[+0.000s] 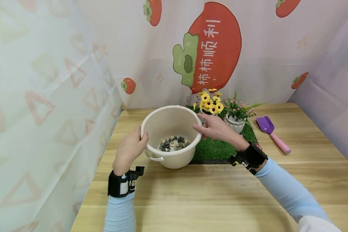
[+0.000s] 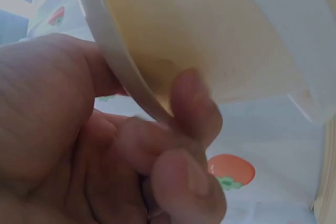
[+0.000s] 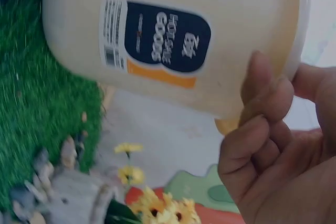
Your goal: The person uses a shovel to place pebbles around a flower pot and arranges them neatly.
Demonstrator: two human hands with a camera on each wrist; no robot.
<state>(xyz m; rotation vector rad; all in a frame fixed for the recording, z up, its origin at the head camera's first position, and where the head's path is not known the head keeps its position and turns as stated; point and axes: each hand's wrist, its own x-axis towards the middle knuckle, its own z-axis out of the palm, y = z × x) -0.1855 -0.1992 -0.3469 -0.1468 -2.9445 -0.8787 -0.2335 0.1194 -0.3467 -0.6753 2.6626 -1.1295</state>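
Observation:
A cream bucket (image 1: 177,159) stands tilted between the two hands, its mouth turned toward the head camera. On its floor lie several grey, black and pale pebbles (image 1: 174,144). The left hand (image 1: 129,149) grips the rim at the left, and the left wrist view shows fingers curled beneath the bucket's edge. At the opposite side the right hand (image 1: 218,129) holds the rim, its fingers bent against the outer wall near a printed label (image 3: 167,39). A white bucket handle (image 1: 156,158) hangs at the front left. Whether the bucket's base touches the table cannot be told.
Behind and right of the bucket lies an artificial grass mat (image 1: 217,151). On it stand a pot of yellow flowers (image 1: 210,104) and a whitish pot (image 1: 235,124) of pink flowers. A purple scoop (image 1: 266,125) with a pink handle lies on the wooden table (image 1: 191,199).

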